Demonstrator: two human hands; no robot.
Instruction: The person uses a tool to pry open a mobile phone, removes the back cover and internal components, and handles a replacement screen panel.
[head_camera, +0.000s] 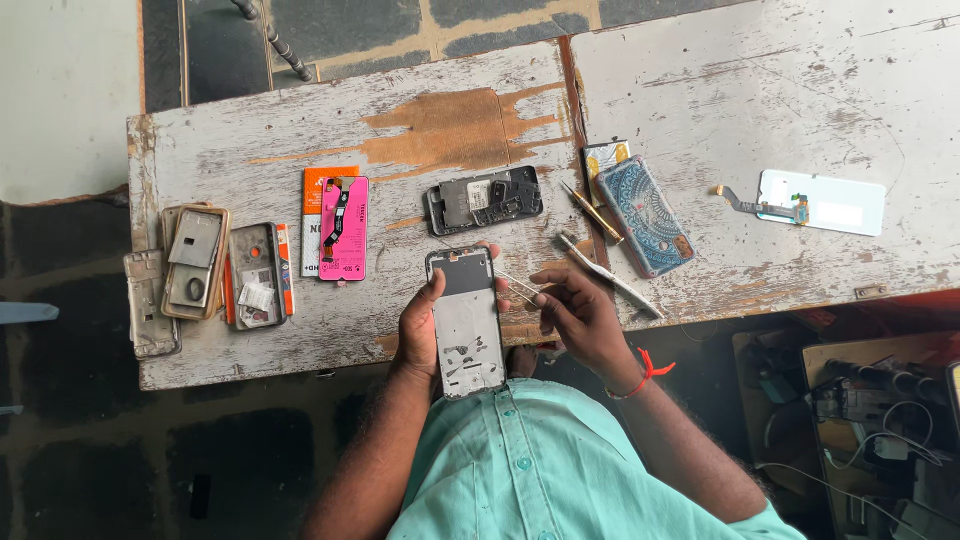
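My left hand (418, 325) grips an opened phone frame (465, 325) by its left edge, its bare metal inside facing up, held over the near edge of the worn white table (700, 90). My right hand (578, 312) pinches thin metal tweezers (520, 290), whose tips point left toward the frame's upper right side. A red thread is tied around my right wrist.
On the table lie a black inner phone part (485, 198), a pink battery (345, 228) with a flex cable, several stripped phone frames (195, 262) at the left, a patterned blue phone case (645, 213), a screwdriver (590, 210), a white tool (610, 275) and a detached screen (822, 201).
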